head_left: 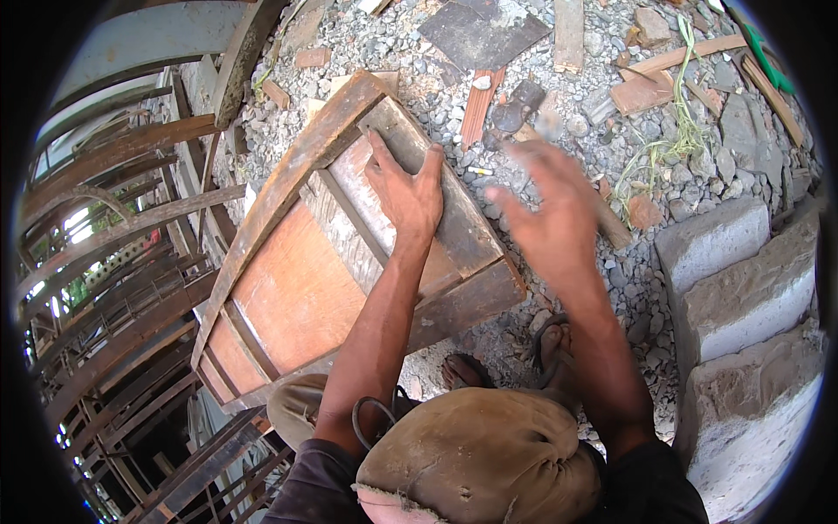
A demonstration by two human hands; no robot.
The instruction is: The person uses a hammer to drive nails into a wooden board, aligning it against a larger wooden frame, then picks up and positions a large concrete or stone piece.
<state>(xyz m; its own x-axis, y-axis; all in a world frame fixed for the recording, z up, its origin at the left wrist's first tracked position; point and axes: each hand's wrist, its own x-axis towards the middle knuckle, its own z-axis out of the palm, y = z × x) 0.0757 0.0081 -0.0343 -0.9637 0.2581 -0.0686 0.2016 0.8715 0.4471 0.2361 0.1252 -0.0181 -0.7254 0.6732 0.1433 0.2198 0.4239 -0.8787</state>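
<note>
A tapered wooden panel (301,293), with reddish plywood inside a frame of worn boards, lies tilted across the gravel in front of me. My left hand (406,192) rests on its upper right part, thumb and index finger spread over the end board (467,218). Blurred by motion, my right hand (554,214) is in the air right of the panel, its fingers apart and apparently holding nothing. Beneath it lies a hammer, its dark metal head (524,98) beyond my fingers and its wooden handle (614,225) partly hidden by the hand.
Concrete steps (742,297) rise at the right. Scrap wood (685,54), a dark flat sheet (484,33), a grooved reddish strip (482,106) and dry green strands (672,148) litter the gravel. Stacked wooden frames (113,227) stand at the left. My sandaled feet (552,345) are below the panel.
</note>
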